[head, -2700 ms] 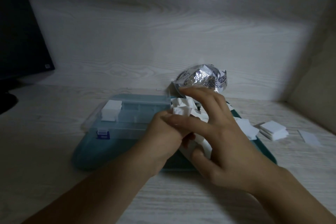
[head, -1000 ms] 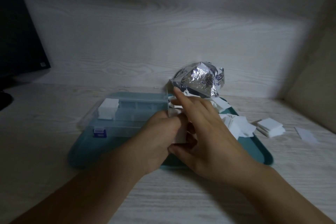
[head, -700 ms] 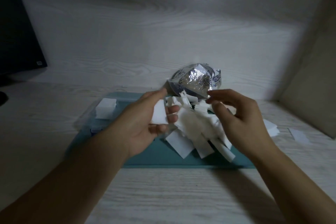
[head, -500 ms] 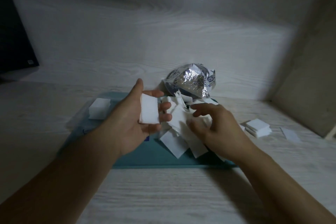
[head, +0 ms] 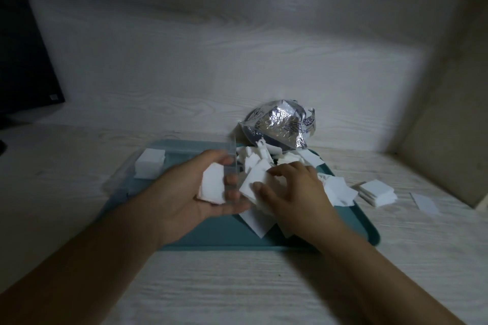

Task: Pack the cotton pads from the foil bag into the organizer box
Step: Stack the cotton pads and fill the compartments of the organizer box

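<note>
Pale wood-grain desk (head: 237,285) and matching back panel (head: 211,47) fill the view; a dark monitor (head: 21,47) stands at the 9 o'clock edge. Teal tray (head: 343,229) lies at centre, long side toward the viewer. On its 10 o'clock portion sits the clear organizer box (head: 184,150), lid raised, with a squared stack of cotton pads (head: 150,163) in the compartment at its 9 o'clock end. The crumpled foil bag (head: 280,124) rests at the tray's 12 o'clock rim, mouth facing the tray. Below it, a loose heap of white pads (head: 257,166) spreads over the tray from centre toward 3 o'clock.

Left hand (head: 195,192): palm turned toward 3 o'clock, thumb on top and fingers curled beneath, gripping a small stack of pads (head: 213,187) just in front of the organizer box's 3 o'clock end. Right hand (head: 295,192): palm down on the loose heap, fingers bent, thumb and fingertips (head: 257,187) pinching the edge of one pad (head: 253,179) just beside the left hand's stack.

Off the tray at 3 o'clock, a second small stack (head: 377,191) lies on the desk, and farther toward 3 o'clock a single flat pad (head: 425,202) lies apart from it.
</note>
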